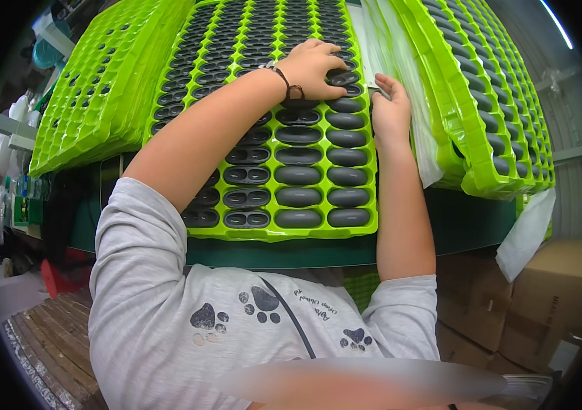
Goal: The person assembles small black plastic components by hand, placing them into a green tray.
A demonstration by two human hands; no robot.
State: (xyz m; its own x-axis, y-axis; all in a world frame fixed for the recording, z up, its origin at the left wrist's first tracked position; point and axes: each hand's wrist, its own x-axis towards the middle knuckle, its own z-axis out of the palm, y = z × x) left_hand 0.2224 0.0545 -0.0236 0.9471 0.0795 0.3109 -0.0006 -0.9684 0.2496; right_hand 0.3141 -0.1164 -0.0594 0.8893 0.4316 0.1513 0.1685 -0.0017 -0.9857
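Observation:
Rows of dark grey oval case shells (pixel 298 175) fill a bright green moulded tray (pixel 284 234) in front of me. Toward the left the shells show an inside with two hollows (pixel 246 198); the right columns mostly show smooth rounded backs. My left hand (pixel 310 70) reaches over the tray, thumb and fingers around a tilted oval shell (pixel 343 76) in the rightmost column. Just past the tray's right edge, my right hand (pixel 392 109) has its fingers bent toward the thumb, with something small and dark between them that I cannot make out.
A stack of green trays (pixel 92 89) leans at the left. On the right, another shell-filled green tray (pixel 472 181) stands beside white sheets (pixel 422 154). Everything rests on a dark green table (pixel 277 256). Cardboard boxes (pixel 554 287) sit at the lower right.

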